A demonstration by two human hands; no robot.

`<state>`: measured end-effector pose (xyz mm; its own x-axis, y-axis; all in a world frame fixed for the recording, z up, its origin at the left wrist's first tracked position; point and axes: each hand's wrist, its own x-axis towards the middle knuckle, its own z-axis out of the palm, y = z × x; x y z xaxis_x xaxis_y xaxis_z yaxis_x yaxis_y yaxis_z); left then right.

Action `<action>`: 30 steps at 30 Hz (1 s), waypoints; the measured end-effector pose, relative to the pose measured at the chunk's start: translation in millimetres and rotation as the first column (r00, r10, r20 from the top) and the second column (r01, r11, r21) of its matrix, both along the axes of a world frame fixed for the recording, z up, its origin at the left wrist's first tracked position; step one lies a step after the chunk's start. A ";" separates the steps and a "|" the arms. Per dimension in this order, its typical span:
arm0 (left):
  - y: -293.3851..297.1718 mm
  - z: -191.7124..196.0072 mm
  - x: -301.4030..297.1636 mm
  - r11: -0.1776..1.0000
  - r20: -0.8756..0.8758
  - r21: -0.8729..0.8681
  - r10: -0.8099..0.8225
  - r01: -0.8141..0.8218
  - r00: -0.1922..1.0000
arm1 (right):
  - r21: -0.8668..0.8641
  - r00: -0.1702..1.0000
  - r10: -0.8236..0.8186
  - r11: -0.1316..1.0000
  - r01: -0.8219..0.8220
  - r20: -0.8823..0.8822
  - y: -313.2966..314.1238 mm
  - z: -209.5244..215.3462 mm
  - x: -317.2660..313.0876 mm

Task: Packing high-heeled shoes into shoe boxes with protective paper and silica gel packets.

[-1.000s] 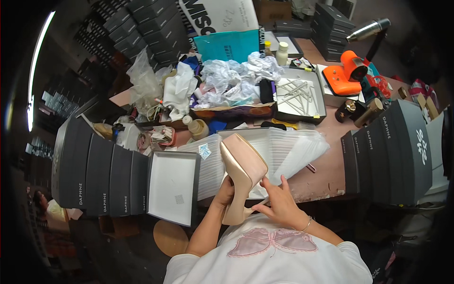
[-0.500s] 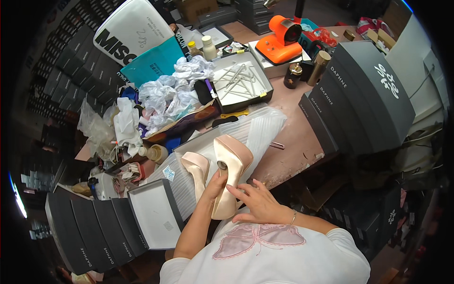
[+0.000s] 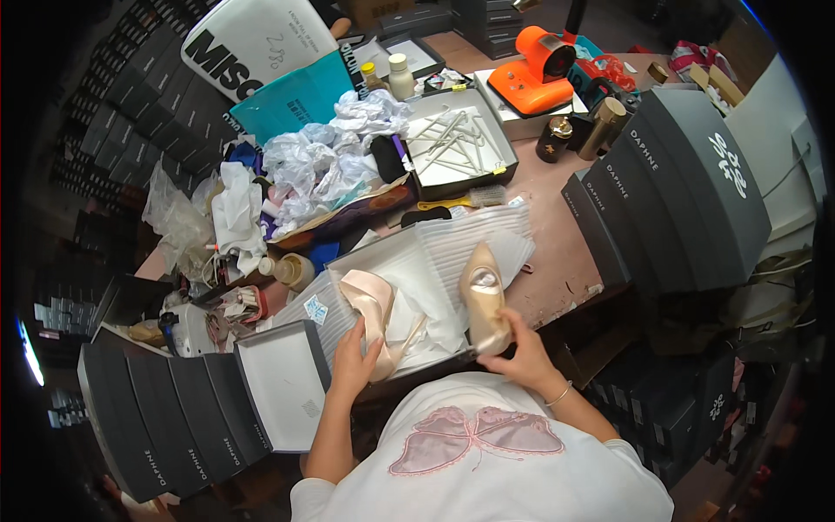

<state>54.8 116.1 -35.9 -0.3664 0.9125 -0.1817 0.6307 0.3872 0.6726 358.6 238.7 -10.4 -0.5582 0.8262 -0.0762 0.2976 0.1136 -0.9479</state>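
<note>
A pale pink satin high-heeled shoe [image 3: 370, 296] is held over the left part of an open shoebox [image 3: 417, 359], its platform end pointing away. My left hand [image 3: 355, 361] is closed on its near side. To the right, a second satin high-heeled shoe [image 3: 481, 300] rests on the box's right edge and the foam wrap. It lies with its opening up and toe pointing away, white stuffing showing inside. My right hand [image 3: 526, 352] grips it at the back end. White tissue paper [image 3: 404, 300] lines the box between the two shoes.
Ribbed white foam wrap [image 3: 513, 230] lies behind the box. Crumpled paper [image 3: 317, 157] and a box of white sticks [image 3: 452, 143] stand farther back. Dark shoeboxes are stacked at right [image 3: 670, 191] and lower left [image 3: 165, 418], beside a pale box lid [image 3: 278, 383]. An orange device [image 3: 535, 74] stands behind.
Both hands were together on one shoe, with the other lying beside it. Now the hands are apart, one on each shoe. The box's tissue-lined inside has come into view.
</note>
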 end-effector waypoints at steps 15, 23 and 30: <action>-14.0 -37.3 52.9 0.967 0.198 0.178 0.143 -0.179 0.970 | -0.929 0.635 -0.760 0.320 0.185 -0.135 43.4 -133.6 99.7; 3.8 -107.1 56.9 0.513 0.862 -0.287 0.507 -0.809 0.016 | -0.954 0.572 -0.811 0.255 0.155 -0.124 35.2 -157.2 106.3; 13.0 -120.5 29.3 0.691 0.859 -0.458 0.505 -0.559 -0.080 | -0.951 0.590 -0.792 0.282 0.124 -0.158 35.2 -150.5 105.9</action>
<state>84.1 129.1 -156.4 -0.3309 0.5396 -0.7742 -0.8218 0.2386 0.5175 464.5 273.9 -161.0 -0.2878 0.6337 -0.7180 -0.5671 -0.7170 -0.4054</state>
